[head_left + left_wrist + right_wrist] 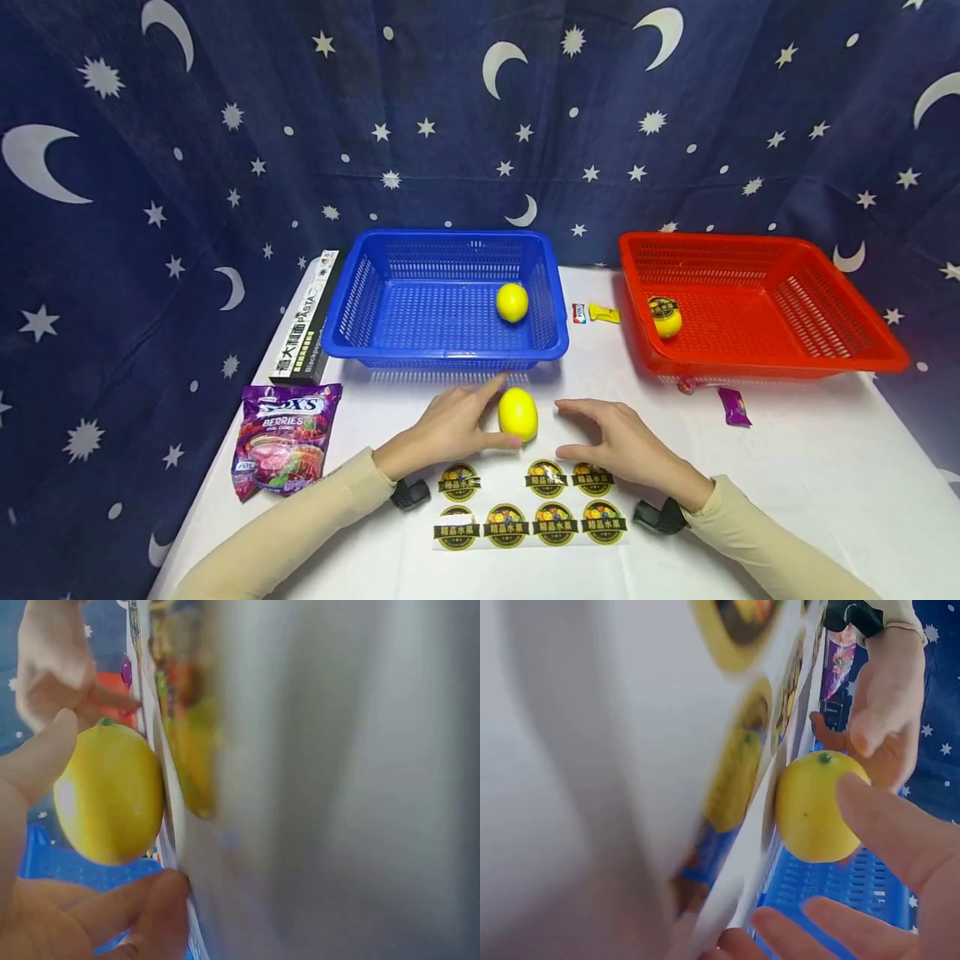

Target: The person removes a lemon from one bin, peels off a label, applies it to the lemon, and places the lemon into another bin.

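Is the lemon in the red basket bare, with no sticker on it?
No: in the head view the lemon in the red basket carries a dark round sticker on its top.

The head view is bright and sharp, with even light from above. Soft little shadows sit under the blue basket (447,297) and the red basket (757,302) on the white worktop (810,467). The picture bends at its edges, so the star cloth (112,208) looks curved. Both wrist views are very close and mostly blurry: the worktop is a big grey-white smear. Only the lemon (110,793) looks fairly clear there, with a small shiny spot on its skin.
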Demonstrator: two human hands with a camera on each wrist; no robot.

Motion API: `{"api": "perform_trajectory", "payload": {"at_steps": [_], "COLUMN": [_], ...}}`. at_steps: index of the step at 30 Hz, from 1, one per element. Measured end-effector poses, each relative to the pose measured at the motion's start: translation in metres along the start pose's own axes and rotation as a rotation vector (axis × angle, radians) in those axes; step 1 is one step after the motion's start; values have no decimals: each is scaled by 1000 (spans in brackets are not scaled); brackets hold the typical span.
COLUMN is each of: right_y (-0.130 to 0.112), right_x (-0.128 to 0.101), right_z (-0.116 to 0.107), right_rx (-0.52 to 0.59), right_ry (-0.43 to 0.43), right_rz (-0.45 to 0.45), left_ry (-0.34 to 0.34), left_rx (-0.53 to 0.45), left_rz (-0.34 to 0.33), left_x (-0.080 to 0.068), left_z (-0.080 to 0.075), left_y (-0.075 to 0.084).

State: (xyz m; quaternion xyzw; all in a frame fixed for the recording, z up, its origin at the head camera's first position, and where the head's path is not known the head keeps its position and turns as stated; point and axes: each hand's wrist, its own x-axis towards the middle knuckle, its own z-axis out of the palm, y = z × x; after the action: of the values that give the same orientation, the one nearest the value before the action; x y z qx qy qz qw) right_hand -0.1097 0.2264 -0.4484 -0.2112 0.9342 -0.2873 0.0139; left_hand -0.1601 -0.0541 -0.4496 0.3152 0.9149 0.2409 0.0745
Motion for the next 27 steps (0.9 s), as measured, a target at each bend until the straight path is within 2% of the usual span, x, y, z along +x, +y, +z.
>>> {"api": "perform_trajectory", "payload": {"at_steps": [3, 5, 9, 12, 16, 22, 25, 27], "right_y": [1, -1, -4, -4, -4, -4, -4, -5], "right_x": [-17, -25, -34, -37, -38, -37, -37, -37], "right_z": [-1, 0, 4, 5, 4, 5, 5, 5], "right_rx": [-77, -120, -188, -220, -227, -219, -210, -209], "right_ry": [-20, -36, -32, -25, -28, -31, -37, -38], "right_rz": [-27, -37, -36, -26, -24, -24, -16, -14], "left_ry": [-22, -47, -68, -54, -21, -3, -22, -41], "left_rx": [12, 33, 103, 145, 146, 131, 63, -38], "left_rz": [-57, -65, -25, 24, 65, 75, 84, 84], "left_x": [-17, -31, -54, -64, -66, -66, -66, -64], "left_z": [-6, -12, -20, -15, -6, -5, -9, -13], "left_y": [-3, -5, -6, -4, -1, 2, 2, 2]}}
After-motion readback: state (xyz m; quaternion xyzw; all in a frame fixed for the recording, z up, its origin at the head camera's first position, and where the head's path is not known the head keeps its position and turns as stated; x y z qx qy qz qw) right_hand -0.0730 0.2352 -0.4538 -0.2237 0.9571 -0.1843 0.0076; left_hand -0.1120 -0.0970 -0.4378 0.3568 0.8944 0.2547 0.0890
